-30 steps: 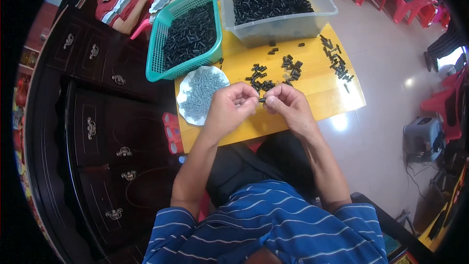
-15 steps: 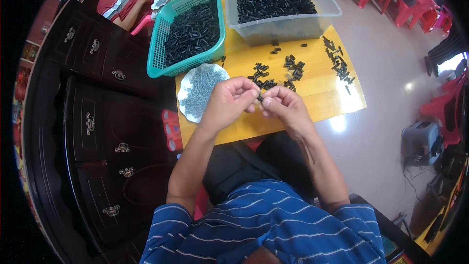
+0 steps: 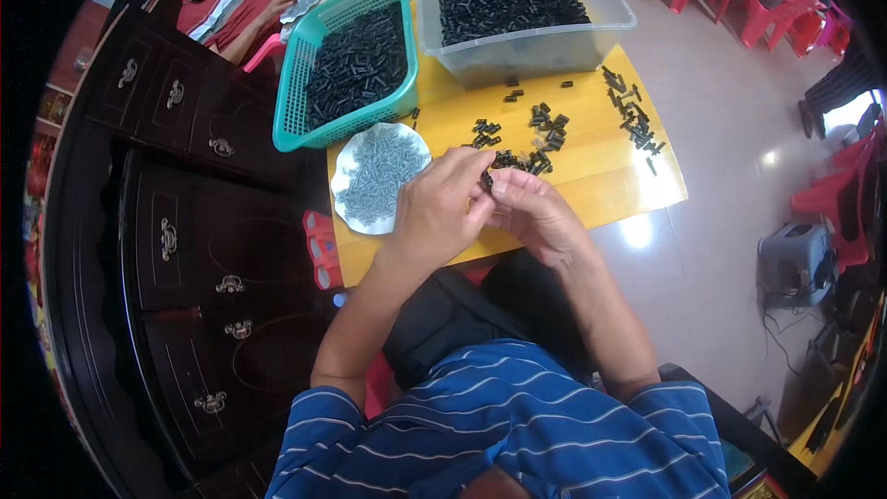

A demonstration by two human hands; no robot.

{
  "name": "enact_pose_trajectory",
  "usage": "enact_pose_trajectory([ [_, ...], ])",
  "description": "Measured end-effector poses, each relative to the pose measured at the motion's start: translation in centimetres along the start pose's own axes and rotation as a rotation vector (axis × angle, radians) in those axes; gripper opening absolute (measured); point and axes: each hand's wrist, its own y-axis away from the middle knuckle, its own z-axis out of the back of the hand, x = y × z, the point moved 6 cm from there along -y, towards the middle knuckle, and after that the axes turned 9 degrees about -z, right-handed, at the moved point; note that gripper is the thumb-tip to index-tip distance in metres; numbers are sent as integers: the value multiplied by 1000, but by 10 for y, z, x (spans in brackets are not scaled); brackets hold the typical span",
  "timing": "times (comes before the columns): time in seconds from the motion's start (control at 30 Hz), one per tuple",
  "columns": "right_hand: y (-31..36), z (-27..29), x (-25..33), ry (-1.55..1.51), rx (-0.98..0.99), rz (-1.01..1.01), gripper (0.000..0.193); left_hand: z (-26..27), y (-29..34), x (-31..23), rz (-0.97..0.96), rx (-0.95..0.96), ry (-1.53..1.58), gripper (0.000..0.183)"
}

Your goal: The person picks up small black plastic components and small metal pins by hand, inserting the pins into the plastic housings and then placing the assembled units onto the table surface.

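Observation:
My left hand (image 3: pixel 445 203) and my right hand (image 3: pixel 536 208) meet over the near part of the yellow table (image 3: pixel 610 189). Between their fingertips is a small black plastic piece (image 3: pixel 487 182), pinched from both sides and partly covered by the fingers. Just beyond the hands lies a loose cluster of short black tube-like pieces (image 3: pixel 536 163). To the left, beside my left hand, a white scalloped plate (image 3: pixel 346 164) holds a heap of small silvery metal parts (image 3: pixel 377 171). More black pieces, longer and thinner (image 3: pixel 634 115), lie scattered along the table's right side.
A green perforated basket (image 3: pixel 294 102) and a translucent bin (image 3: pixel 517 65), both full of black pieces, stand at the back. Dark drawers (image 3: pixel 222 222) line the left. Another person (image 3: pixel 231 9) sits at far left. Red plastic chairs (image 3: pixel 781 14) and a grey appliance (image 3: pixel 796 263) are at right.
My left hand has turned over more, its back now covering more of the fingers. Both hands have drawn closer around the black piece. The whole view has shifted slightly.

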Motion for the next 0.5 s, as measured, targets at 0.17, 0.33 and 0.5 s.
enact_pose_trajectory([
  [0.17, 0, 5, -1, 3, -17, 16, 18, -4, 1, 1, -20, 37, 24, 39],
  [0.33, 1, 4, 0, -1, -38, -6, 20, -3, -2, 1, -25, 10, 138, 29],
  [0.5, -2, 8, -4, -6, 9, 0, 23, -2, 1, 1, -119, -43, 74, 28],
])
